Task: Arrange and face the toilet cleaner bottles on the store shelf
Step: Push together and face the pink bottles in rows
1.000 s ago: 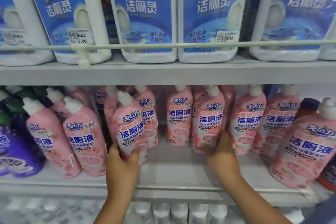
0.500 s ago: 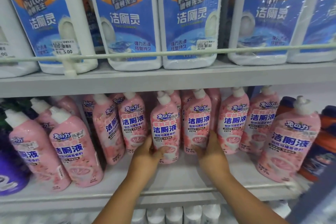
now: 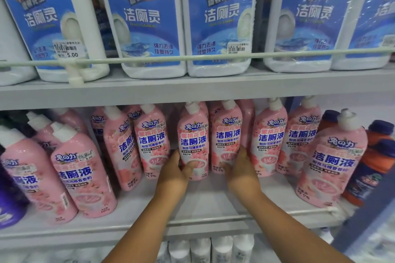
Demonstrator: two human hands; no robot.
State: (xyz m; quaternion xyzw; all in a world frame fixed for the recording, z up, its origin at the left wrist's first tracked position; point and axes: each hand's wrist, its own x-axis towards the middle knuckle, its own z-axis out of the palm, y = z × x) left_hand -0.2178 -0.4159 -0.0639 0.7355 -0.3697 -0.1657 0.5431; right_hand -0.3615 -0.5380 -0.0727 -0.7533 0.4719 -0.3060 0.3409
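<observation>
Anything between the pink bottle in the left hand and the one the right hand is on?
Nothing: in the head view the left hand's bottle and the right hand's bottle stand side by side, nearly touching.

Both bare forearms reach forward. Left hand [image 3: 175, 168] curled, thumb across front, gripping. Right hand [image 3: 241, 167] fingers wrapped forward, thumb toward left fingers.

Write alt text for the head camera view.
A person's left hand grips a pink toilet cleaner bottle on a store shelf while the right hand holds the neighbouring pink bottle. More pink bottles flank them; blue-labelled white jugs fill the shelf above.
</observation>
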